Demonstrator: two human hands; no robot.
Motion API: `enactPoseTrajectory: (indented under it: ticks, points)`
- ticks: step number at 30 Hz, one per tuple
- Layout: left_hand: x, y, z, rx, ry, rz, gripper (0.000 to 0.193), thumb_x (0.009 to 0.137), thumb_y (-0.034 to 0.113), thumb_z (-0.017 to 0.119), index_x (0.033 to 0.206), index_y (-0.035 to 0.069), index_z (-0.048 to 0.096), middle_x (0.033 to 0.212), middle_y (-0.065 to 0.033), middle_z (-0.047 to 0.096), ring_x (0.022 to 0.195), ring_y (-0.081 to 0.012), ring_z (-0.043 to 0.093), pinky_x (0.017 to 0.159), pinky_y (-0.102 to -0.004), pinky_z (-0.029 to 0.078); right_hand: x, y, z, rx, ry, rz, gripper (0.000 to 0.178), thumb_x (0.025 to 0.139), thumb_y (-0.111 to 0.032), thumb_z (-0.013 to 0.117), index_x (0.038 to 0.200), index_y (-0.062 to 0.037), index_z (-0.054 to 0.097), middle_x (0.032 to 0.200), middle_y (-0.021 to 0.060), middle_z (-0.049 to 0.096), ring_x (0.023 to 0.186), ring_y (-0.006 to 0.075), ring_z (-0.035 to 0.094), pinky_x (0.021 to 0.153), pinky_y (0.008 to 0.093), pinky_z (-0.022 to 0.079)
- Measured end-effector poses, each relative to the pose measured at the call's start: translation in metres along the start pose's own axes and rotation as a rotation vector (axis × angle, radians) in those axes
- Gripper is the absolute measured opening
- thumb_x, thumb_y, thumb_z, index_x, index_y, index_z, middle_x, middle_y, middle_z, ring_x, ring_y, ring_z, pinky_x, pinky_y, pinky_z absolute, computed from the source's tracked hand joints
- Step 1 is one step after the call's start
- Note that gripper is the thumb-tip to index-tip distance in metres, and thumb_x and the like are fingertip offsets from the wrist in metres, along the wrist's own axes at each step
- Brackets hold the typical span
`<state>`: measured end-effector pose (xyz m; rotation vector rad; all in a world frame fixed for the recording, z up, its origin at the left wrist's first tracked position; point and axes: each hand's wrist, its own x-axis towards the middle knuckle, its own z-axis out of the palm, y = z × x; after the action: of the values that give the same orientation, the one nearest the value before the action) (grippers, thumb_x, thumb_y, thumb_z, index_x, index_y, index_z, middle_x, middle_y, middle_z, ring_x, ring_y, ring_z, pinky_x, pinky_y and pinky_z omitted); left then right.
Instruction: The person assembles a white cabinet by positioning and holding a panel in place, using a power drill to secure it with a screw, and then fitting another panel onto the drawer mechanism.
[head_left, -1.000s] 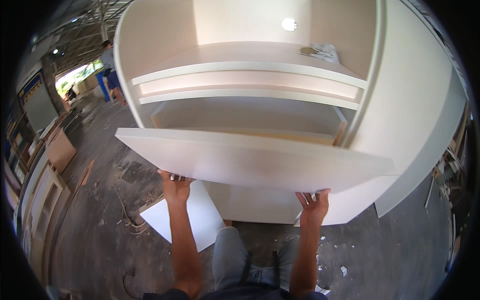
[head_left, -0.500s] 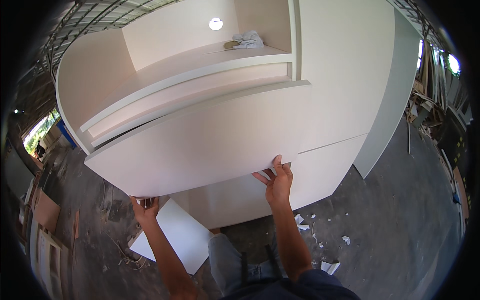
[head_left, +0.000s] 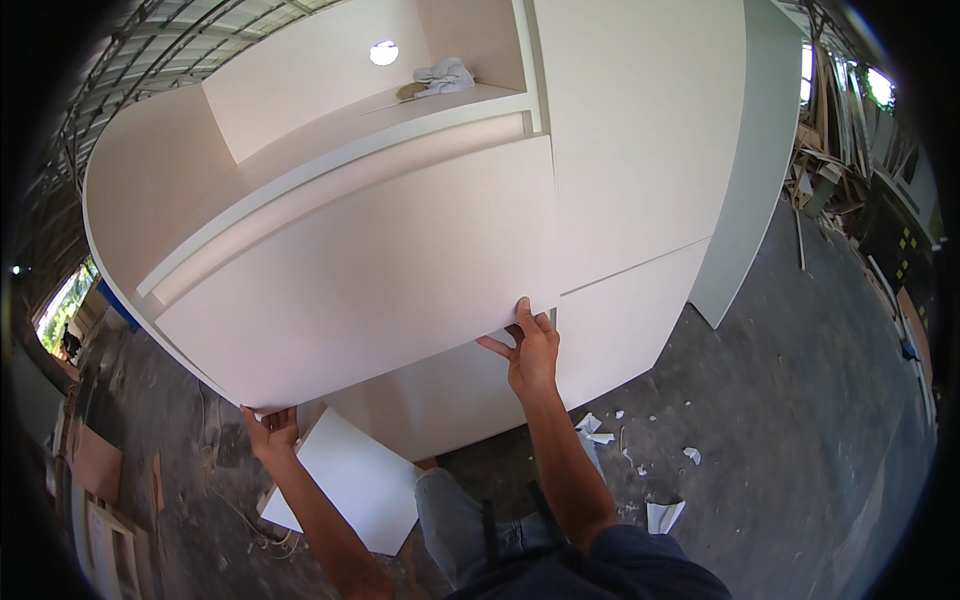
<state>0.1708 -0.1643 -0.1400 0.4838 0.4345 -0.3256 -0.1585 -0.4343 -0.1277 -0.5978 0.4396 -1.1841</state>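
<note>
**Long pale panel (head_left: 370, 270) held by both hands along its lower edge**

The panel spans the cabinet's (head_left: 640, 130) front, centre-left of the frame, its long axis slanting from lower left up to the right. It lies above both hands, which touch it equally, so neither is nearer. The left hand (head_left: 272, 432) grasps the edge by the lower-left corner; the right hand (head_left: 532, 355) grips it near the right corner, some fingers extended beneath. A white board (head_left: 350, 485) lies below, between the forearms.
</note>
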Motion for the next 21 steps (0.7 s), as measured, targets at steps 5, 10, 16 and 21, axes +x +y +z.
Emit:
enactPoseTrajectory:
  ticks: [5,10,16,21]
  points:
    - [0.0,0.004,0.008,0.012,0.047,-0.003,0.076,0.078,0.048,0.077,0.129,0.0,0.048,0.129,-0.0126,0.056,0.123,-0.0312,0.053,0.104,-0.0536,0.044,0.008,0.003,-0.001,-0.038,0.062,0.003,0.035,0.098,-0.028,0.056,0.103,0.0067,0.051,0.105,0.0187,0.059,0.103,0.026,0.062,0.075,0.0451,0.063]
    - [-0.009,0.007,0.014,0.011,-0.023,0.01,0.081,0.08,0.045,0.076,0.136,-0.001,0.038,0.137,-0.0147,0.047,0.127,-0.0329,0.049,0.107,-0.0559,0.039,0.008,0.008,-0.003,-0.062,0.048,-0.041,0.035,0.095,-0.026,0.062,0.098,0.008,0.054,0.096,0.0177,0.063,0.09,0.0261,0.067,0.068,0.0399,0.065]
    - [-0.01,0.009,0.017,-0.018,-0.067,-0.047,0.081,0.077,0.036,0.081,0.135,-0.001,0.04,0.135,-0.0149,0.049,0.13,-0.0332,0.045,0.109,-0.0567,0.036,0.012,0.005,-0.003,-0.124,0.108,-0.089,0.035,0.091,-0.024,0.068,0.095,0.0083,0.055,0.092,0.0179,0.063,0.086,0.0272,0.068,0.063,0.039,0.065]
    - [-0.003,0.015,0.017,-0.076,0.0,-0.072,0.071,0.068,0.026,0.087,0.126,0.002,0.053,0.128,-0.0148,0.056,0.124,-0.0347,0.05,0.107,-0.0565,0.039,0.011,-0.002,-0.002,-0.109,0.12,-0.073,0.033,0.089,-0.021,0.07,0.094,0.0085,0.057,0.088,0.0153,0.062,0.08,0.0248,0.067,0.063,0.037,0.065]
